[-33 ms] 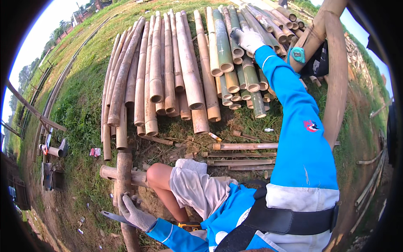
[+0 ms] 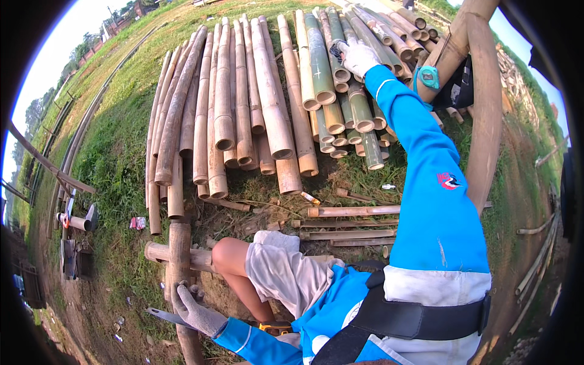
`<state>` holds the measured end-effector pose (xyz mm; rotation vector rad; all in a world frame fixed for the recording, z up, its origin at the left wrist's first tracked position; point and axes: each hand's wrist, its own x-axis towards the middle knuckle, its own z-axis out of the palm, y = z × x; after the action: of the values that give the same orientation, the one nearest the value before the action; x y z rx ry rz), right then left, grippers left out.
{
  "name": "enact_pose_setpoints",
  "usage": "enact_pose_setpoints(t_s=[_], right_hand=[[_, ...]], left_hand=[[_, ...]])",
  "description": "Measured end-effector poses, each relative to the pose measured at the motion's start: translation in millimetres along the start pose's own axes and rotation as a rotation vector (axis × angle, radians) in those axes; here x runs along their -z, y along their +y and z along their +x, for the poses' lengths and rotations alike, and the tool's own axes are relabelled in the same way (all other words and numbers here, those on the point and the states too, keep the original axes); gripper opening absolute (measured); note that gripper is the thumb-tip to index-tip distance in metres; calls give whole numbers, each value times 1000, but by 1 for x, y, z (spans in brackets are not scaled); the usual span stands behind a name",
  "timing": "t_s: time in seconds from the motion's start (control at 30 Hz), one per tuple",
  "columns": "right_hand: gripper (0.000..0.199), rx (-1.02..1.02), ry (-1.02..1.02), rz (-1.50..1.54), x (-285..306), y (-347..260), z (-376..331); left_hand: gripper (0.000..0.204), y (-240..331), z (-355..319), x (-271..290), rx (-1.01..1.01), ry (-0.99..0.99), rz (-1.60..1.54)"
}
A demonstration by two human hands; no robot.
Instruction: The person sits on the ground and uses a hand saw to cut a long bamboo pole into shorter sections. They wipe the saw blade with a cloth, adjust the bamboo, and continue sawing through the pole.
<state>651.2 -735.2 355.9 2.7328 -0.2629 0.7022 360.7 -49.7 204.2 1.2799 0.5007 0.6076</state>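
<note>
My right hand, in a pale glove with dark fingertips, reaches out over a pile of bamboo poles. Its fingers are curled at a green bamboo pole; whether something small is in them is hidden. My left hand, in a knitted grey glove, curls over an upright-lying bamboo pole at the lower left. A saw-like metal blade sticks out to the left beneath that hand. Close to the left forearm is a yellow and black tool or handle, partly covered by my clothing.
Brown bamboo poles lie side by side on the grass. Cut bamboo lengths rest near my bent knee. A thick bamboo post rises at the right, with a round-faced teal device strapped there. A crosswise bamboo lies lower left.
My right hand has shifted slightly, its fingers bending more toward the green pole. The view has moved a little. My left hand stays where it was.
</note>
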Motion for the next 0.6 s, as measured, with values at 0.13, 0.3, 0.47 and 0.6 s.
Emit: enact_pose_setpoints(t_s=[0.13,0.3,0.47,0.6], right_hand=[[60,-74,-125,16,3,-5,-8],[73,-139,-141,92,-1,12,-8],[64,-126,-24,125,4,28,9],[49,-76,130,272,19,30,-1]], left_hand=[[38,1,2,3,-14,39,2],[40,1,2,2,18,33,3],[31,1,-1,-3,-17,40,-1],[30,3,-4,-7,-14,59,-20]])
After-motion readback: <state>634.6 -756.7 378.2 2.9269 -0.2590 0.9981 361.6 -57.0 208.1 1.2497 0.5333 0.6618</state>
